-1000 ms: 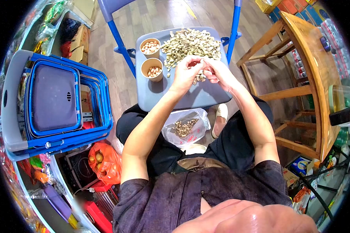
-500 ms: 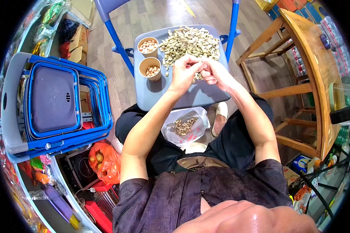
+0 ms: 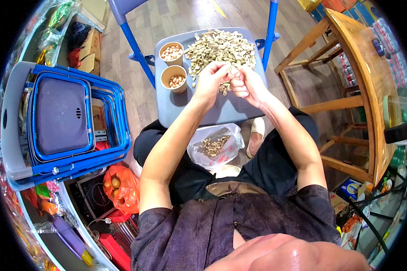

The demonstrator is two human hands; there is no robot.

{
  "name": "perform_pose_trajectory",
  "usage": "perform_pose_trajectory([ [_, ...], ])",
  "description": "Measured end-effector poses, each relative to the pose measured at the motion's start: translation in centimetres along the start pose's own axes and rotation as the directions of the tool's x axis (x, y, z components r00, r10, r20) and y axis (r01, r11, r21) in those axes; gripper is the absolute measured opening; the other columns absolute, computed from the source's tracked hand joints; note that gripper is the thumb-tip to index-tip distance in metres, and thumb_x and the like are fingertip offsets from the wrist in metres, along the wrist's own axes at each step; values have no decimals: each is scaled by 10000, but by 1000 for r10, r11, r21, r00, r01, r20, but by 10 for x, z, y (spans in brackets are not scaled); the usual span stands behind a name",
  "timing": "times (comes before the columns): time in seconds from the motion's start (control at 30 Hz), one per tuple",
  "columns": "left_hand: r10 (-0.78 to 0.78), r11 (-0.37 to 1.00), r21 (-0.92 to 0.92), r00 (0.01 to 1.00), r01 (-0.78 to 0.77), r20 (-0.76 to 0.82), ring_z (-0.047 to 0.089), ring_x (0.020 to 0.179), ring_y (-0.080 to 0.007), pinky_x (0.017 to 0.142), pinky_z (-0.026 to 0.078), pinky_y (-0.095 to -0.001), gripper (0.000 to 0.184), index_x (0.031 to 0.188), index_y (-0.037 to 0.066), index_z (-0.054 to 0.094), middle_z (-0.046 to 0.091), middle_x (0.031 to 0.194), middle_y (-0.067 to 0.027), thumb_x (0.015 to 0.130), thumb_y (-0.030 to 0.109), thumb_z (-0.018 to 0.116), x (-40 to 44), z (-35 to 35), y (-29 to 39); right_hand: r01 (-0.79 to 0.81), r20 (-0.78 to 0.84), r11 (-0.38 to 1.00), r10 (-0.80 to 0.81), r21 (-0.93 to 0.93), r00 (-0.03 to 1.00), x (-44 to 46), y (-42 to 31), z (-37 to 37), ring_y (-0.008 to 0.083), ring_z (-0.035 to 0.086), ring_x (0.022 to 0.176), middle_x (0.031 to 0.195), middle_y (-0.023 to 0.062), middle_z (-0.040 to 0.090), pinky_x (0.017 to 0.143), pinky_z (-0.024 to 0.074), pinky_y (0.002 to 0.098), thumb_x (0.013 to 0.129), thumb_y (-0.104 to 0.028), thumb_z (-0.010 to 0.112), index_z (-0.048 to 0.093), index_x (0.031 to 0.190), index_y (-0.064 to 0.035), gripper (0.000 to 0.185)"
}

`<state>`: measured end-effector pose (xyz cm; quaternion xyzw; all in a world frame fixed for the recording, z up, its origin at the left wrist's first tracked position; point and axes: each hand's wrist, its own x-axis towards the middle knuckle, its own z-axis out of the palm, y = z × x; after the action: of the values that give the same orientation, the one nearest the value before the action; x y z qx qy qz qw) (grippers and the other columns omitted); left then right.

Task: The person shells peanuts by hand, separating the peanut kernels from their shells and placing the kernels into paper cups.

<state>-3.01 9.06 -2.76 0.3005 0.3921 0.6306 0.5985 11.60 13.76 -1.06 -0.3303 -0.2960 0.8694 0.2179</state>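
Observation:
In front of me, over the chair seat [image 3: 181, 115], my left hand [image 3: 210, 83] and my right hand [image 3: 249, 86] meet with fingertips pinched together. Between them is a small pale peanut [image 3: 233, 71], mostly covered by the fingers. Just beyond, a wide heap of peanut shells [image 3: 219, 49] covers the far part of the seat, and a few pieces lie under my hands. To the left stand two paper cups: the far cup [image 3: 177, 60] is nearly full of peanut kernels [image 3: 171, 53], the near cup [image 3: 168, 77] holds fewer kernels [image 3: 177, 81].
Below the seat, between my legs, an opened plastic bag [image 3: 199, 156] contains unshelled peanuts [image 3: 214, 145]. Folded blue-framed chairs [image 3: 63, 117] lean at the left, above an orange bag [image 3: 126, 194]. A wooden table [image 3: 364, 81] stands on the right.
Both hands have shifted slightly left and turned a little, still pinched together. The cups and the bag stay where they were.

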Motion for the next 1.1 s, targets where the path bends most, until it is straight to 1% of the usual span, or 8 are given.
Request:
perform_pose_trajectory([
  [0.03,-89,979,-186,996,88,0,604,884,-106,824,468,-266,163,1058,60,618,644,940,-4,928,157,627,-1,0,1,-2,3,1000,2,-1,1000,0,-1,0,44,213,449,561,-88,270,389,167,205,990,-362,368,492,781,-110,349],
  [0.23,-197,909,-354,975,221,103,586,884,-103,837,477,-267,227,1160,51,592,628,990,-7,950,136,584,4,-19,-15,128,28,965,-125,-228,992,-3,-6,-3,28,211,461,574,-101,290,399,158,203,985,-385,417,417,723,-174,337],
  [0.47,-135,987,-80,990,139,45,559,827,-95,781,486,-239,284,1217,-10,551,601,967,-26,940,49,552,0,-6,-12,120,-10,947,-128,-299,992,-9,-12,-3,19,221,471,583,-106,306,410,160,196,986,-403,424,455,741,-176,336],
  [0.53,-102,995,-5,995,102,12,542,695,-71,639,457,-201,250,1155,-25,587,615,848,-25,912,26,555,1,-2,-11,126,7,945,-130,-303,992,-10,-12,-5,21,225,475,584,-105,310,414,158,196,986,-402,420,462,744,-173,336],
  [0.87,-113,983,-142,993,114,20,547,685,-76,637,453,-206,234,1105,-26,622,623,846,-12,884,12,556,6,-3,-17,92,-12,930,-103,-355,995,-10,-11,-4,20,231,477,585,-101,324,415,139,201,970,-419,440,559,822,-125,350],
  [0.93,-138,986,-84,985,147,103,606,868,-108,798,488,-246,248,1136,8,613,646,1000,-40,901,32,534,7,-9,-18,93,4,924,-99,-372,995,-10,-11,-5,20,231,479,589,-100,330,414,142,201,967,-426,446,550,818,-124,352],
  [1.07,-115,992,-33,991,118,75,588,781,-90,709,480,-234,246,1114,24,634,649,945,-16,902,48,512,5,-9,-17,82,0,928,-88,-363,996,-10,-10,-3,19,231,479,590,-99,331,413,147,200,967,-423,447,527,802,-132,344],
  [1.1,-132,984,124,991,130,8,554,717,-70,645,452,-224,248,1102,30,645,632,875,3,905,58,496,3,-7,-10,74,11,932,-75,-354,997,-9,-9,-4,20,233,480,590,-97,331,413,150,200,968,-422,445,514,793,-137,342],
])
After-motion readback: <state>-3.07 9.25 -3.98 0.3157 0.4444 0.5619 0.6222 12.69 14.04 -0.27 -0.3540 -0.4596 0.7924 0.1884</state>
